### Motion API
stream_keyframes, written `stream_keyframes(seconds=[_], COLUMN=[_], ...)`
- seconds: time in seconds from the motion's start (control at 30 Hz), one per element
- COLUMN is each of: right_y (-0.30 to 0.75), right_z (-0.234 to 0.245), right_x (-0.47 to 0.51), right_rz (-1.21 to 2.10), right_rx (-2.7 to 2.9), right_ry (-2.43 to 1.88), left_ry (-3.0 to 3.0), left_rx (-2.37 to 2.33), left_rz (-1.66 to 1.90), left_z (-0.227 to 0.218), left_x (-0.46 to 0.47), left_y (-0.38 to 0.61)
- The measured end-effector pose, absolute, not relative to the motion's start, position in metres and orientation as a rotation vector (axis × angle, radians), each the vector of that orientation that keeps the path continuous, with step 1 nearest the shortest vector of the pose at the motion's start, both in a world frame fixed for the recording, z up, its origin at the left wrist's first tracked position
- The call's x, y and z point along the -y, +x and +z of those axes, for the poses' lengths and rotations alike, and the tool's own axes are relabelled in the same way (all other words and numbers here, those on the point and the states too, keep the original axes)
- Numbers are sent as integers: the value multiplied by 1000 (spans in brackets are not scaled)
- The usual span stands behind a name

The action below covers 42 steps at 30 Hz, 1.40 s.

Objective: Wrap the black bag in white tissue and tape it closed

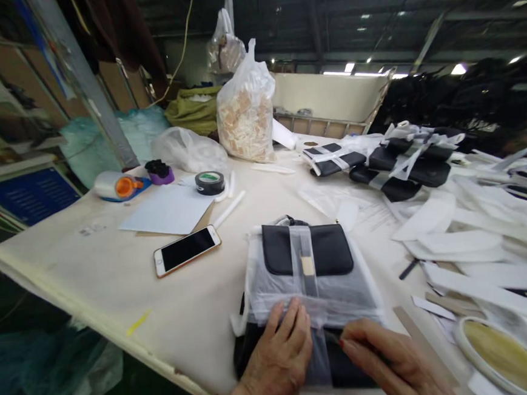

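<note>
In front of me a black bag (335, 246) with a flap lies on the table, its upper part covered in translucent white wrapping (353, 294). A strip of the wrapping runs down the middle over the clasp. My left hand (280, 354) rests on the lower front of the bag, fingers stretched out and pressing the wrapping's edge. Just right of it, my right hand (385, 358) is closed in a pinch over the dark lower part of the bag. What its fingers hold, if anything, is too small to make out; a red spot shows at the fingertips.
A phone (188, 250), a white sheet (168, 211) and a roll of black tape (210, 182) lie to the left. Behind stands a filled plastic bag (245, 113). Wrapped black bags (407, 162), loose white strips (459, 243) and a tape roll (504, 358) crowd the right.
</note>
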State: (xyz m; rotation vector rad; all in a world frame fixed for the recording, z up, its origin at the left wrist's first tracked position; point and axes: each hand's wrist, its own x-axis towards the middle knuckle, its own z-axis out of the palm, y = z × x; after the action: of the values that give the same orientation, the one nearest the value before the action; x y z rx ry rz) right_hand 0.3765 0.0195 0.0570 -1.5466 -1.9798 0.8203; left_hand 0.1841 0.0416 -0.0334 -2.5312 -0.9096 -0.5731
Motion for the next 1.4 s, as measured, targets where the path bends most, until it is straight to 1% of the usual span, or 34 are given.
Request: stream_keyframes(seconds=[0.07,0.23,0.47,0.6,0.77,0.97,1.17,1.23,1.3,1.4], right_y=[371,372,354,351,353,365,388,394,394,382], right_z=[46,24,40,44,44,42,46,43,32,6], right_x=[-34,-48,-54,-57,-58,-55,-51,-46,-37,-21], right_rz=[808,642,422,357,368,187,254,263,85,-355], right_rx=[2027,2161,2262,2207,2130,1976,1847,1826,1837,1910], right_ry=[-1591,-1913,-2308,-2395,-2329,-2421,-2502,-2456,-2299,-1845], left_ry=[-2543,-2554,-2567,-2568,-2565,-2561,-2570,-2566,-2556,-2533], left_rx=[911,901,903,909,915,918,914,919,931,923], left_rz=[-584,-591,-575,-571,-594,-608,-597,-604,-602,-606], left_z=[-33,-31,-32,-33,-34,-33,-35,-36,-37,-37], left_x=[-41,-41,-40,-41,-41,-40,-42,-42,-42,-42], left_y=[184,185,186,185,184,184,183,183,184,184])
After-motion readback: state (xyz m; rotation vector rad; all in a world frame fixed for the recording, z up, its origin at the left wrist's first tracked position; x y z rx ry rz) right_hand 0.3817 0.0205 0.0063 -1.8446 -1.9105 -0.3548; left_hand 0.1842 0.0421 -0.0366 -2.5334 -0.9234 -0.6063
